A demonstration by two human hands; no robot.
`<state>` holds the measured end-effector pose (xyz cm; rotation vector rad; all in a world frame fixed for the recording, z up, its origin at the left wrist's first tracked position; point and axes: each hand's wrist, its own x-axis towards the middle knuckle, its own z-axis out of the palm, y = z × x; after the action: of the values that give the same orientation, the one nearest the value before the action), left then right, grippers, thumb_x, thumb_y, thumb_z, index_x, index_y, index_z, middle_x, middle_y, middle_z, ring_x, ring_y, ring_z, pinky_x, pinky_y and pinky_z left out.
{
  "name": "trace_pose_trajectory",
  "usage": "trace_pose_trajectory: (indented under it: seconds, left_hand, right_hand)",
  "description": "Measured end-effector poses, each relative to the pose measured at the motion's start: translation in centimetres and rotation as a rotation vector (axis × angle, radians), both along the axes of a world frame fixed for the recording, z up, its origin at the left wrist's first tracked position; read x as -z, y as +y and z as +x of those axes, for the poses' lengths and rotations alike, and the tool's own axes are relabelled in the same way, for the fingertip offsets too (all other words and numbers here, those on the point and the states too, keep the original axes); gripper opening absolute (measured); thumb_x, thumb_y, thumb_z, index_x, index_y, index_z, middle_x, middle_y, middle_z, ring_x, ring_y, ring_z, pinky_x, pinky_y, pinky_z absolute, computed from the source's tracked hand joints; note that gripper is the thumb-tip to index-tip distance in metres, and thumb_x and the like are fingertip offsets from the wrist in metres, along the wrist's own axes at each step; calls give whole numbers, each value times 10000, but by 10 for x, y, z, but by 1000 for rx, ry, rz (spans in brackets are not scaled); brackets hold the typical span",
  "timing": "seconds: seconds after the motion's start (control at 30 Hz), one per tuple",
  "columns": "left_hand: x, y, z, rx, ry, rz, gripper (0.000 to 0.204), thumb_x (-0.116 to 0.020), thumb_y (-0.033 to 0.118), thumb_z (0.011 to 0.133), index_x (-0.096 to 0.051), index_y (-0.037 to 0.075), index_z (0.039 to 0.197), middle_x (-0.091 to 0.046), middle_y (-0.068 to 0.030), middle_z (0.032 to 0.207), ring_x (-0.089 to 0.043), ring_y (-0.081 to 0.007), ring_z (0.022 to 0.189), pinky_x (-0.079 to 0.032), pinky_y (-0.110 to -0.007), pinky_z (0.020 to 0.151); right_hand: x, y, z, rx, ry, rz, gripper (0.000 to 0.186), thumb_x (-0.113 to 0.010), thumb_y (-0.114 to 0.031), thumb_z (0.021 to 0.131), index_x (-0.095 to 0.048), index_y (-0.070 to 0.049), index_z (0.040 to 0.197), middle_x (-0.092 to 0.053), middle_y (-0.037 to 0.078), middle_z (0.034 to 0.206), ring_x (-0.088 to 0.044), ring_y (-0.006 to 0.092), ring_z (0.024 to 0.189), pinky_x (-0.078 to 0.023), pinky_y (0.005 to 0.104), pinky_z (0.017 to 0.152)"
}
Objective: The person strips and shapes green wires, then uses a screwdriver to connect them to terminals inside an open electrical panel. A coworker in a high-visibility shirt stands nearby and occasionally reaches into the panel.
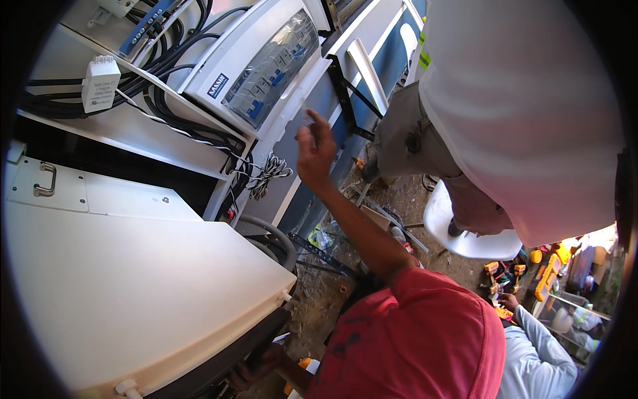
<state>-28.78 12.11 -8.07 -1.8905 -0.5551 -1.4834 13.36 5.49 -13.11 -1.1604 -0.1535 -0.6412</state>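
Note:
My right hand [315, 149] reaches up beside the white breaker box [211, 56], apart from its lower edge. Its fingers are bent, and a small red spot shows between them; what they hold is unclear. The box's clear window [276, 63] covers a row of breakers with blue switches. Below it hangs a bundle of thin black and white wire [269, 174]. My left hand [252, 371] is low at the left, in shadow by the dark edge of a large white panel [133, 286]; its fingers are mostly hidden.
A white block-shaped sensor [101, 85] lies by thick black cables [156, 70]. One person in a white shirt [525, 100] stands close at the right, near a white chair [465, 226]. Another person's grey sleeve [538, 359] shows beside yellow tools [546, 276]. Grey conduit [276, 236] curves beside the panel.

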Motion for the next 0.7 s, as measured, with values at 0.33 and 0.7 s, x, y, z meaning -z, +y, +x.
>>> trace_pose_trajectory:
  seconds: [0.33,0.7]
  left_hand:
    - [-2,-10,2,-4,-77,-10,506,-502,555,1120,-607,104,1322,-588,-168,1354,-527,-393,1380,-255,-686,1242]
    - [-1,-14,-17,56,-69,-90,347,-642,393,1085,-644,95,1264,-596,-115,1234,-557,-347,1248,-406,-613,1157]
  right_hand:
    - [-66,-35,4,-58,172,-412,337,-710,-216,988,-728,3,1243,-755,205,835,-751,378,745,-579,479,740]
    - [-117,-78,61,-304,295,-772,438,-667,-332,934,-807,46,1108,-778,286,952,-762,414,888,-592,445,853]
